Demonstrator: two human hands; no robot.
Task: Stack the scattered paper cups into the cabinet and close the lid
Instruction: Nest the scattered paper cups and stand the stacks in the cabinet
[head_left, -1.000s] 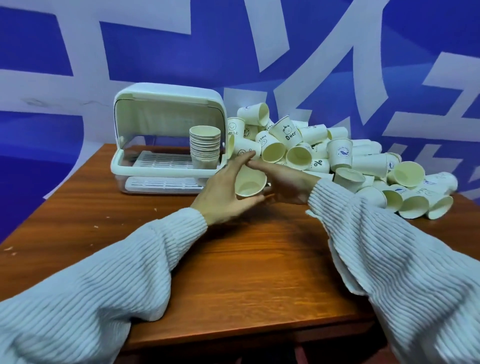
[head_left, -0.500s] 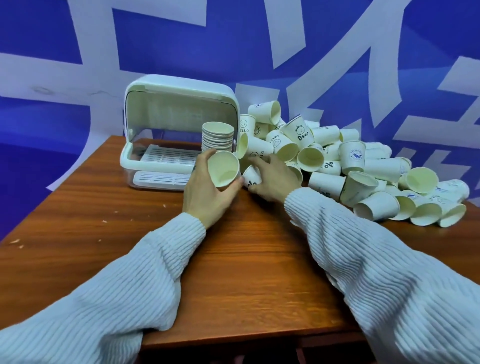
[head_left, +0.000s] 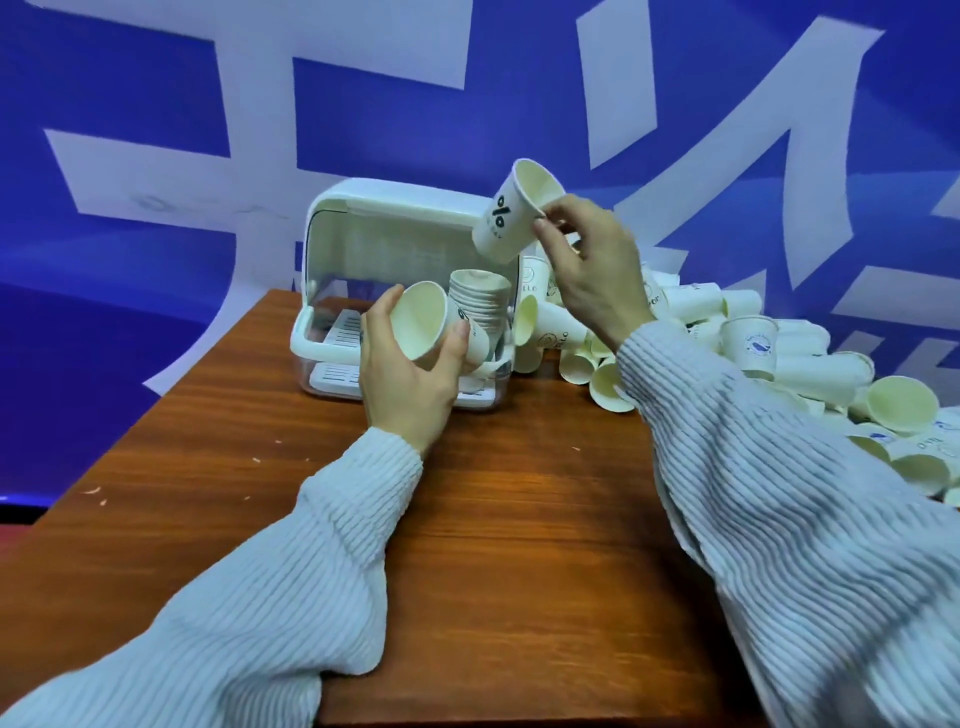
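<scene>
Two cups up: my left hand (head_left: 410, 379) grips one cup (head_left: 423, 328) before the cabinet (head_left: 332, 249); right hand (head_left: 592, 270) pinches another cup (head_left: 511, 218) above it.

White cabinet (head_left: 332, 343), lid raised, holds a cup stack (head_left: 480, 301); loose paper cups (head_left: 753, 343) heaped beside it.

**op:** only one feed on my end, head cam, wide angle. It looks forward and down across the wooden table (head_left: 519, 545), sleeves right up close at the bottom.

**reply:** how far does it reach?

**op:** up to the blue wall (head_left: 156, 78). No second view I can compare against.
</scene>
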